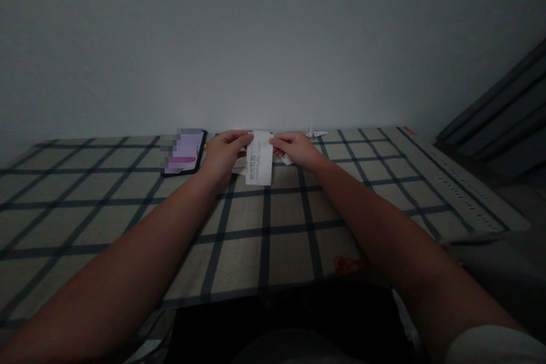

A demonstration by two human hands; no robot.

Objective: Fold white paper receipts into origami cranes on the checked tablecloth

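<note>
Both my arms reach forward over a checked cloth (pixel 128 205). My left hand (pixel 224 151) and my right hand (pixel 296 148) pinch the top corners of a white slip of paper (pixel 259 162) with dark print on it. The slip hangs between them just above the cloth. More white paper (pixel 239 166) lies under and behind it, partly hidden by my hands.
A phone (pixel 184 152) with a lit screen lies left of my left hand. A small white folded paper figure (pixel 314 133) stands by the wall at the back. A small orange scrap (pixel 350 264) lies near the cloth's front edge. Dark slanted panels (pixel 503 114) stand at right.
</note>
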